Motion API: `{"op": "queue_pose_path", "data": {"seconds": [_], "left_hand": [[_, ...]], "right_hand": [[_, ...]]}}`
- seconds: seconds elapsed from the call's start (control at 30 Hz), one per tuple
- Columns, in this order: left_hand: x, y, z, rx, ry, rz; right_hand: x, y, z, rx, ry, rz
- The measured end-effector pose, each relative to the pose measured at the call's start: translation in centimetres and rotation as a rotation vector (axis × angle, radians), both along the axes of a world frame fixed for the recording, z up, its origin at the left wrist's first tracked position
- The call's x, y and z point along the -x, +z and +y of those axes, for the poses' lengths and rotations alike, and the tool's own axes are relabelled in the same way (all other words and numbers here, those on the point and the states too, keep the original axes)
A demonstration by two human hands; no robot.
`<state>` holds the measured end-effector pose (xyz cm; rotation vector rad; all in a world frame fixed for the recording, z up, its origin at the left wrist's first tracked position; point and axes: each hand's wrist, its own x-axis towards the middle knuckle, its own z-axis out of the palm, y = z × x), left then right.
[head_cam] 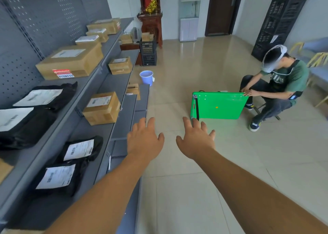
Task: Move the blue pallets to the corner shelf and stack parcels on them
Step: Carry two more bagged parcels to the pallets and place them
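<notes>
My left hand [144, 139] and my right hand [196, 139] reach forward over the floor, palms down, fingers spread, holding nothing. To the left runs a grey shelf unit [106, 84] bearing parcels: a large cardboard box [71, 61] on the upper level, a smaller cardboard box [103, 107] on the lower level, and black mailer bags [78, 152] with white labels. No blue pallet is in view.
A person [276, 86] sits on a stool at the right, holding a green folded table [218, 106] upright on the tiled floor. A light blue bucket [147, 77] and stacked black crates [148, 53] stand by the shelf's far end. Tall black crates [278, 19] fill the far right corner.
</notes>
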<state>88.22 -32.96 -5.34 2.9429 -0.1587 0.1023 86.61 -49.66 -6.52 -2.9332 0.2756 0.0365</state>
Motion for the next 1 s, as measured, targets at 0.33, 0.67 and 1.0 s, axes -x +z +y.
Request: {"op": "queue_pose_path", "data": {"seconds": [0.33,0.67,1.0], "left_hand": [[-16.7,-0.9,3.0,-0.028,-0.022,0.024],[-26.4,-2.9,8.5,-0.004,0.132,0.072],[-29.9,-5.8,14.5,0.027,0.586,0.171]], "right_hand": [[-15.8,-1.5,2.6,-0.016,-0.024,0.035],[-28.4,-2.7,8.0,0.0,0.166,0.063],[-39.6,-5.1,17.0,0.027,0.655,0.141]]}}
